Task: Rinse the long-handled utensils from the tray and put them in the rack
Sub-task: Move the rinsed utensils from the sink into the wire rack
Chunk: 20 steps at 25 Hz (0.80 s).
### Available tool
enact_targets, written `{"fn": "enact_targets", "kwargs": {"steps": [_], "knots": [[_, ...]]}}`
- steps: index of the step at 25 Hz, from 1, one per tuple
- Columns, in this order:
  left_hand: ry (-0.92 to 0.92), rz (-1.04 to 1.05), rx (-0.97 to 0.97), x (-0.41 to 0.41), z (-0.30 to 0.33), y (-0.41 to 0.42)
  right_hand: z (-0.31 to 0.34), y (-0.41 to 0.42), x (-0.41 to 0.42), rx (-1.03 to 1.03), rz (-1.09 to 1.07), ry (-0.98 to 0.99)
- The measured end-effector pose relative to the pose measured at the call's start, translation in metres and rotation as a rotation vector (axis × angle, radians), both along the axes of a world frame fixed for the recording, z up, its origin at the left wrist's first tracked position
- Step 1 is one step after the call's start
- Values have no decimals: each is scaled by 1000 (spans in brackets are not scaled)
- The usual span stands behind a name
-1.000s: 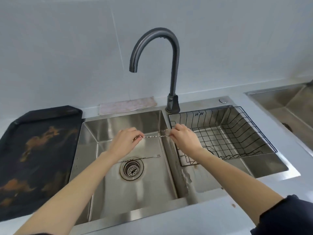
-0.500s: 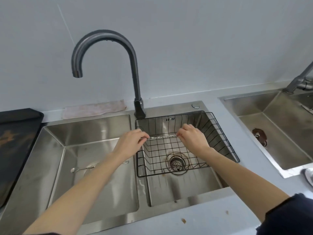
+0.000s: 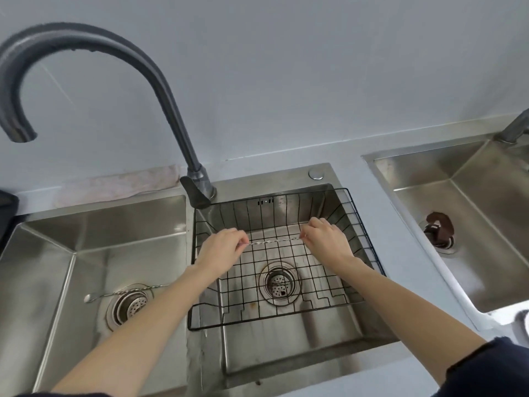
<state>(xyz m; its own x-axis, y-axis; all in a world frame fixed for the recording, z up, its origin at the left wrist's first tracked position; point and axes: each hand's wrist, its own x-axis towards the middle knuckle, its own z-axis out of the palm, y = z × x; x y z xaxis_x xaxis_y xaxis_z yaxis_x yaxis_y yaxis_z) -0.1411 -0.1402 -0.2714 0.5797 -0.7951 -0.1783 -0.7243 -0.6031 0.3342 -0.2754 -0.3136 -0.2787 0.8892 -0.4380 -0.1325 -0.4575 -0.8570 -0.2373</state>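
Observation:
A thin twisted-handle metal utensil (image 3: 273, 241) is held level over the black wire rack (image 3: 369, 247), which sits in the right basin of the double sink. My left hand (image 3: 221, 249) pinches its left end and my right hand (image 3: 325, 239) pinches its right end. A second long twisted utensil (image 3: 120, 292) lies in the left basin across the drain, its small spoon end at the left. The tray (image 3: 7, 207) shows only as a dark corner at the far left edge.
A dark gooseneck faucet (image 3: 169, 110) arches over the left basin from between the two basins. A pale cloth (image 3: 114, 184) lies behind the left basin. Another steel sink (image 3: 472, 233) with a brown stopper is at the right, past a strip of grey counter.
Both hands have carried the utensil from over the left basin rightward to over the rack. My view has turned right and closer, so the tray has slid almost out of sight.

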Motion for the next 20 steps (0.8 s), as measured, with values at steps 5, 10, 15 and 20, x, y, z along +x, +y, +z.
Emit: {"fn": "enact_targets", "kwargs": {"steps": [5, 10, 15, 20], "knots": [[39, 46, 88, 12, -26, -12, -28, -15, 20, 65, 21, 65], [74, 81, 149, 22, -50, -22, -50, -22, 28, 102, 17, 140], [95, 88, 165, 27, -62, -30, -57, -26, 29, 95, -7, 124], [117, 94, 174, 28, -66, -28, -59, -25, 32, 83, -8, 155]]}}
